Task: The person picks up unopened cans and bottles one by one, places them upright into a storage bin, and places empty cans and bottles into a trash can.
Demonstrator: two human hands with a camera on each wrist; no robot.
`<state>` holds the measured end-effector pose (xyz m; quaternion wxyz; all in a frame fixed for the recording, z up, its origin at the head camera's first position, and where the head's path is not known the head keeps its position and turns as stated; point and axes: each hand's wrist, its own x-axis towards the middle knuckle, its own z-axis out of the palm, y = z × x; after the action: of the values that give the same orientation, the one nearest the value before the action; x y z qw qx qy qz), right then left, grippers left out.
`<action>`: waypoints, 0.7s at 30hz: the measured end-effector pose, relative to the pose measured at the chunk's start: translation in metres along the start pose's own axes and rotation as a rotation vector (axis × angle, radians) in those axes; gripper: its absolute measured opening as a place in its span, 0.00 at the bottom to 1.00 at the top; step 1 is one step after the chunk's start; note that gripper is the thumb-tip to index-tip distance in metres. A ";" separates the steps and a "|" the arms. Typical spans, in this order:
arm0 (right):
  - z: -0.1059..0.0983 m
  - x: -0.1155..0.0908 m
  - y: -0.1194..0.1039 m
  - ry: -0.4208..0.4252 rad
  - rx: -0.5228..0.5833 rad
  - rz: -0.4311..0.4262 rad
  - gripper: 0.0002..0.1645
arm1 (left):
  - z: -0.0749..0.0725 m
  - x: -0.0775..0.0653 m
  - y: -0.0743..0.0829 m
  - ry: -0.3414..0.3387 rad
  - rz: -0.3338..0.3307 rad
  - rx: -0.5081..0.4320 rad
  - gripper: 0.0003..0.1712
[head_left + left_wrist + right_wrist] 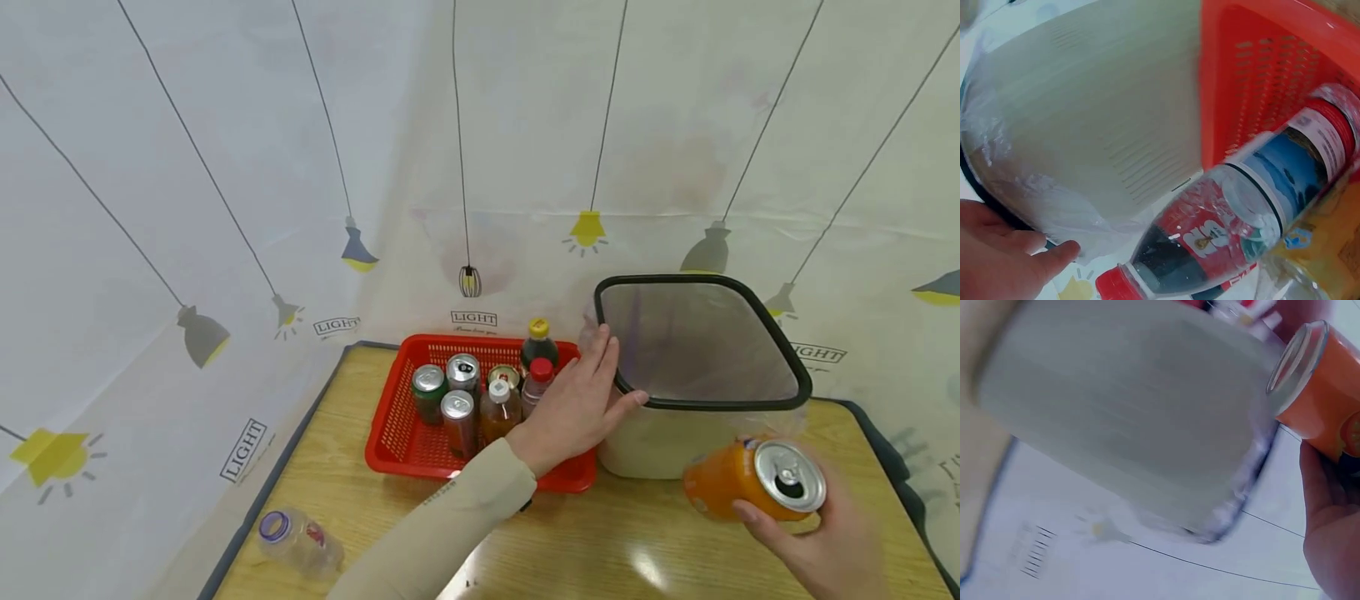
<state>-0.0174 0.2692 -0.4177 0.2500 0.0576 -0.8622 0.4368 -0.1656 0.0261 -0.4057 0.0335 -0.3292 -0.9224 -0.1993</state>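
In the head view my right hand (832, 529) grips an orange soda can (723, 479), tilted with its opened top toward the camera, in front of the bin. The right wrist view also shows the orange can (1329, 394) in that hand. My left hand (573, 408) reaches across the basket and rests on the left rim of the cream bin (660, 446), its fingers fairly straight and its thumb on the front rim. A clear plastic liner (1054, 212) hangs over the bin's edge beneath a black ring (720, 406).
A red basket (390, 417) left of the bin holds several cans and bottles, including a red-capped bottle (540, 375) and a yellow-capped bottle (538, 342). An uncapped clear bottle (303, 542) lies on the wooden table (390, 517) at front left. A lamp-patterned sheet (525, 150) stands behind.
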 end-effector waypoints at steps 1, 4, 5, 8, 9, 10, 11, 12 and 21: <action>-0.004 0.009 -0.004 0.023 0.034 -0.056 0.44 | 0.000 0.000 0.000 0.004 0.005 0.019 0.49; -0.013 0.035 -0.013 0.079 0.139 -0.232 0.43 | 0.001 0.000 -0.001 0.018 0.021 0.072 0.49; -0.015 0.044 -0.014 0.107 0.145 -0.283 0.44 | 0.001 0.000 -0.001 0.022 0.024 0.082 0.49; -0.020 0.069 -0.017 0.156 0.103 -0.342 0.49 | 0.002 0.000 -0.001 0.032 0.031 0.094 0.48; -0.021 0.076 -0.017 0.160 0.072 -0.337 0.49 | 0.003 0.001 -0.001 0.036 0.035 0.094 0.48; -0.020 0.083 -0.016 0.161 0.021 -0.327 0.50 | 0.002 0.000 -0.001 0.039 0.036 0.099 0.48; -0.019 0.090 -0.015 0.156 -0.024 -0.310 0.50 | 0.002 0.000 -0.001 0.042 0.037 0.100 0.48; -0.017 0.096 -0.012 0.144 -0.064 -0.291 0.50 | 0.003 0.000 -0.002 0.045 0.039 0.103 0.48; 0.010 0.137 0.010 -0.141 -0.212 -0.119 0.51 | 0.005 0.001 -0.002 0.060 0.044 0.169 0.47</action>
<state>-0.1429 0.2837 -0.3640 0.2191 0.1124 -0.9140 0.3223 -0.1673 0.0273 -0.4112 0.0930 -0.3394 -0.9270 -0.1297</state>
